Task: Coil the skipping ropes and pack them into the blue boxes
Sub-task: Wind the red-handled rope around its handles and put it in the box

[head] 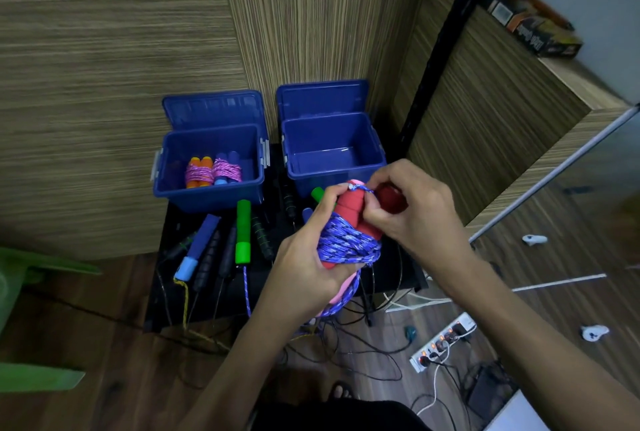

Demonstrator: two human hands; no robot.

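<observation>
Left hand (311, 254) grips red foam handles (349, 212) wound with braided blue rope (346, 243); right hand (408, 209) pinches the rope end; glossy blue boxes (332, 150) behind.

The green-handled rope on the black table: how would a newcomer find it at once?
Start at the left blue box, the one holding coiled ropes. Just in front of it, on the black table, a bright green handle lies pointing at the box. Its neighbours are blue or black; it alone is green there.

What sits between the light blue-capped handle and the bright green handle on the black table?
In the head view, two black rope handles lie between the blue foam handle and green foam handle.
</observation>
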